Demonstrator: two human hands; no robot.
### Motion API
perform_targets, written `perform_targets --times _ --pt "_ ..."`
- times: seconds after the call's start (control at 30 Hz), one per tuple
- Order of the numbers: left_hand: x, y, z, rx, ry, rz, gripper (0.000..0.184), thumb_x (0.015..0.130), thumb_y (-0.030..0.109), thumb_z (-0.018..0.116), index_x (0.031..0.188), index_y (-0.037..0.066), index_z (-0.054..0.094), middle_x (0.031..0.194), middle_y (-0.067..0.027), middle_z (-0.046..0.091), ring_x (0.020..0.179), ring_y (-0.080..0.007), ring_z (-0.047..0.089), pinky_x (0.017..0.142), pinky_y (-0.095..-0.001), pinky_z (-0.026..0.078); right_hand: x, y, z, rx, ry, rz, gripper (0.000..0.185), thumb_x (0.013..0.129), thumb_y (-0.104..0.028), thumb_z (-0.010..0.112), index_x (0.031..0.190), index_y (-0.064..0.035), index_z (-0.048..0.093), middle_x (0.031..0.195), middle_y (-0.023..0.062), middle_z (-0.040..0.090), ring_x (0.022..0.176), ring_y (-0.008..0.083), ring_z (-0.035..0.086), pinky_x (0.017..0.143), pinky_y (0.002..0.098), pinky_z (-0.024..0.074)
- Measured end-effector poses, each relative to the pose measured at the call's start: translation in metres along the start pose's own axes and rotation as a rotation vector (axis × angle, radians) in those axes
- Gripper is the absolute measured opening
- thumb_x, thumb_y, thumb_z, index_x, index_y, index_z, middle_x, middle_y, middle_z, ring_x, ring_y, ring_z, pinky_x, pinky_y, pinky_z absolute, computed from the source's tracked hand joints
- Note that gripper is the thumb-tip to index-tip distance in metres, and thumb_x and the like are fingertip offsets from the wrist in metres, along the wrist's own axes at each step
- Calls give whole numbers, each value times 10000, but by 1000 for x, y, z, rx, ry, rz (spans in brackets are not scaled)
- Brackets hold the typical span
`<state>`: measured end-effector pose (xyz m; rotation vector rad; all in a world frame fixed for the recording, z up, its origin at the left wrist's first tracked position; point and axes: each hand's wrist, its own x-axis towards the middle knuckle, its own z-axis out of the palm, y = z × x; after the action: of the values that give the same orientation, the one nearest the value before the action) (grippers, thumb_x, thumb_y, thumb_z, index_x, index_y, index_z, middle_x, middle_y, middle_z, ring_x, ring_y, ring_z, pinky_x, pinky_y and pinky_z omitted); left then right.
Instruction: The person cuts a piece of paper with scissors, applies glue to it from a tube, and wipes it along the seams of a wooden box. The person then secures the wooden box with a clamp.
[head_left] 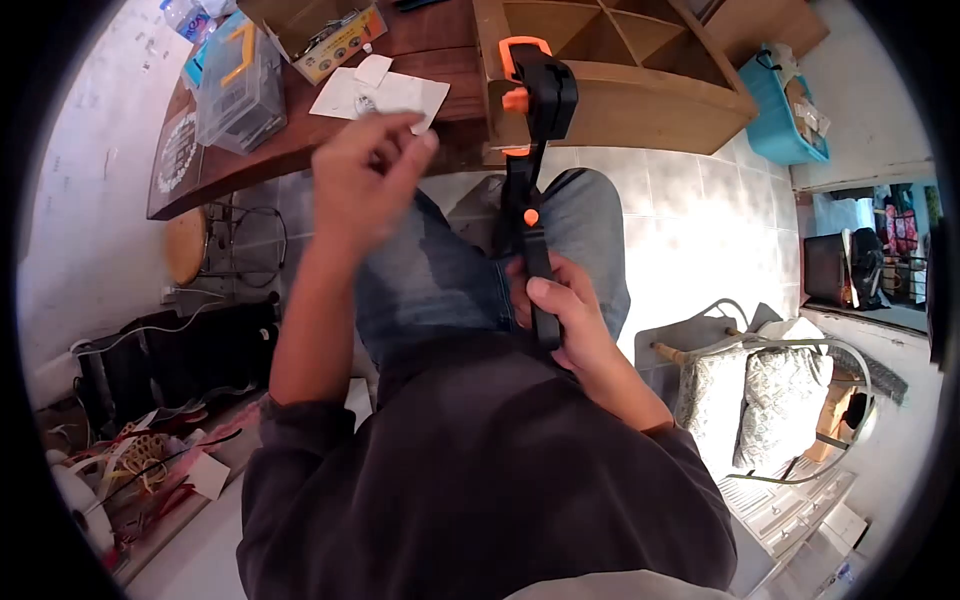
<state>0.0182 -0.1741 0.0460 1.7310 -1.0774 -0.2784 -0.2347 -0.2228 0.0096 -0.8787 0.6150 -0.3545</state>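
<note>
In the head view my right hand (565, 305) is wrapped round the lower bar of a black clamp-like tool with orange parts (550, 95), which stands out over my lap with its head near the wooden box. My left hand (365, 180) is raised over my left thigh, just in front of the table edge, with its fingers curled and thumb and fingertips close together. Whether something small is between them cannot be made out. Beyond it, a white paper (385, 95) lies on the dark wooden table (430, 40).
A clear plastic case (240, 95) and an open carton of small metal parts (340, 45) are on the table. The divided wooden box (630, 105) stands at the right. Farther right are a blue bin (785, 120) and a cushioned chair (785, 405); a round stool (187, 245) is left.
</note>
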Motion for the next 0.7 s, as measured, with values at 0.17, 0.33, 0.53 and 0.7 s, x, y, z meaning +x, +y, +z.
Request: perform_targets --times 0.17,0.33,0.53,0.7 --pt "-59 -32 42 -339 -116 -160 266 967 145 725 1196 12 700 966 -8 663 832 -59 572 745 -238 481 20 22 -16 100 -20 -15 330 926 -226 712 1147 9 640 863 -10 627 786 61 559 714 218 419" --pt "-98 -40 71 -684 -296 -421 491 1029 260 641 1437 11 527 1239 -45 635 1102 -123 577 971 -291 463 44 43 -20 -44 52 -203 396 967 -302 642 1222 -1 613 830 26 598 716 108 557 643 249 445" --pt "-138 -34 90 -943 -450 -500 782 995 238 682 1616 65 238 1559 -117 362 1416 -234 402 1115 -380 423 62 54 -24 -121 90 -260 370 1024 -301 590 1213 16 617 921 45 653 848 115 614 753 268 502" --pt "-128 -20 93 -982 -339 -550 797 934 131 729 1577 -2 277 1477 -119 475 1284 -201 545 1063 -357 463 63 31 -25 -803 233 -681 370 1024 -325 607 955 25 707 835 206 661 774 319 629 751 355 499"
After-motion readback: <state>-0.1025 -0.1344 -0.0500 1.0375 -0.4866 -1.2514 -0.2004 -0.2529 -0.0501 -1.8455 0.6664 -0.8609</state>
